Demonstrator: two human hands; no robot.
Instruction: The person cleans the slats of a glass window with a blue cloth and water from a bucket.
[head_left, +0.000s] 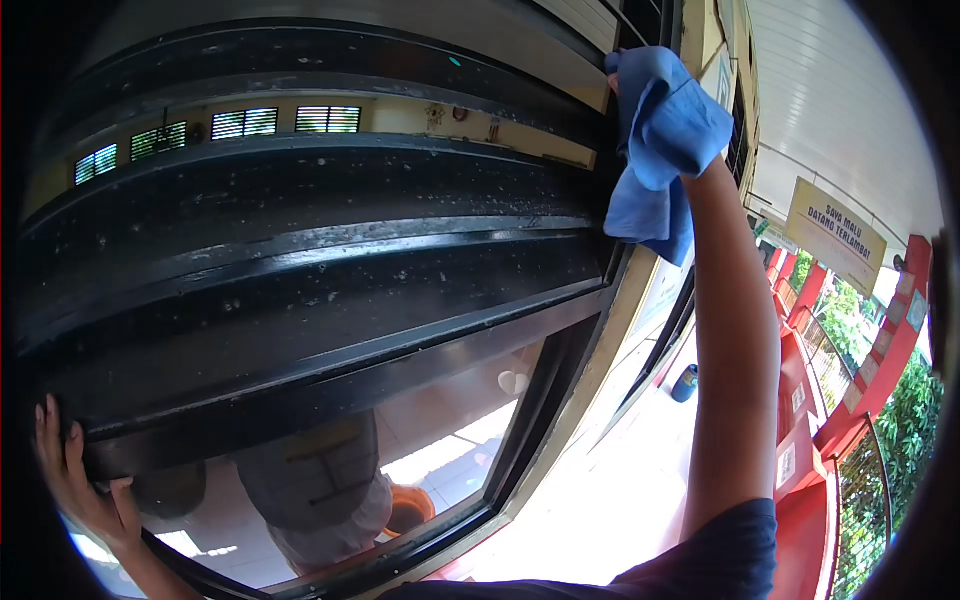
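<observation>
A blue cloth (660, 130) is bunched in my right hand (612, 80), raised high against the right side of the window frame (610, 285). The cloth covers most of that hand; only some fingertips and the wrist show. One folded end hangs below the wrist. At the far left, my left hand (85, 480) rests with spread fingers at the end of a dark window rail (300, 385) and holds nothing. Wide black louvre slats (330, 190), speckled with pale marks, stretch between my hands.
Below the slats, a glass pane (440, 420) reflects a person and an orange bucket (410, 508). A blue container (685, 383) stands on the white floor (600, 500). To the right are red posts (890, 350), a hanging sign (832, 232) and greenery (910, 430).
</observation>
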